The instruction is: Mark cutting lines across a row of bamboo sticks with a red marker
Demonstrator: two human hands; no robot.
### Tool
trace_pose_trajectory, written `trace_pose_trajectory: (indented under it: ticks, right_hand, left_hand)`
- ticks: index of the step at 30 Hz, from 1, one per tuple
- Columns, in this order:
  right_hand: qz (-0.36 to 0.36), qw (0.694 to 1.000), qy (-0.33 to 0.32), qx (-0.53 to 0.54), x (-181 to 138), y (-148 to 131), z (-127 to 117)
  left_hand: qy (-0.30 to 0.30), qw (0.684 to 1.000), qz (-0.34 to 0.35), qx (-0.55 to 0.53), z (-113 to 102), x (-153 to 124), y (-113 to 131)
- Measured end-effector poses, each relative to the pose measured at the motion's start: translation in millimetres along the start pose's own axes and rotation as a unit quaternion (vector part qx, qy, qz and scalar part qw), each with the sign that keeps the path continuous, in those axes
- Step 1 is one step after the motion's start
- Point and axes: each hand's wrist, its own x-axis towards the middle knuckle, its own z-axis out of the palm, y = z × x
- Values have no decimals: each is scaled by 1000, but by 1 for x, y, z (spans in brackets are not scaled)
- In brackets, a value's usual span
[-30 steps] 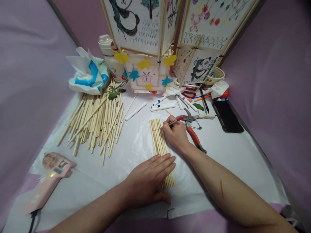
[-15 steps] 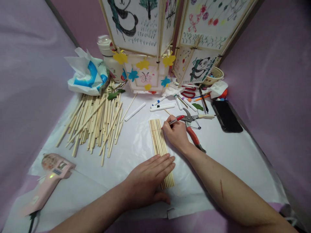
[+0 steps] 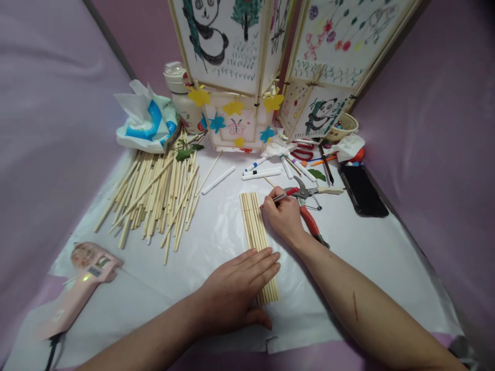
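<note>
A row of thin wooden sticks (image 3: pixel 253 221) lies side by side on the white sheet, with a faint reddish line across its upper part. My left hand (image 3: pixel 242 281) rests flat over the lower part of the row, fingers stretched out and thumb apart. Pinched in my right hand (image 3: pixel 284 211) is a red marker pen (image 3: pixel 288 192), its tip at the right edge of the row near the line. Just beyond that hand, pruning shears (image 3: pixel 309 219) with red handles lie on the sheet.
Loose sticks (image 3: pixel 154 190) are heaped at left, behind a pink glue gun (image 3: pixel 83 288). White markers (image 3: pixel 218 180) and red-handled scissors (image 3: pixel 302 150) lie further back. Paper lanterns (image 3: pixel 224 51) stand behind them, beside a tissue pack (image 3: pixel 149 123). A phone (image 3: pixel 363 190) lies at right.
The view has shifted slightly, so the scene sits a little further right and lower. My right hand and the pen have barely moved; my left hand stays on the sticks.
</note>
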Motion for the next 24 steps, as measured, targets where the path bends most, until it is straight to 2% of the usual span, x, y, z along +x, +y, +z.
trace_pose_trajectory:
  ticks: [10, 24]
  right_hand:
    - [-9, 1000, -7, -12, -1, 1, 2]
    - [4, 1000, 7, -12, -1, 2, 2]
  left_hand:
    - [32, 999, 14, -16, 7, -5, -3]
    - [34, 999, 13, -10, 9, -6, -4]
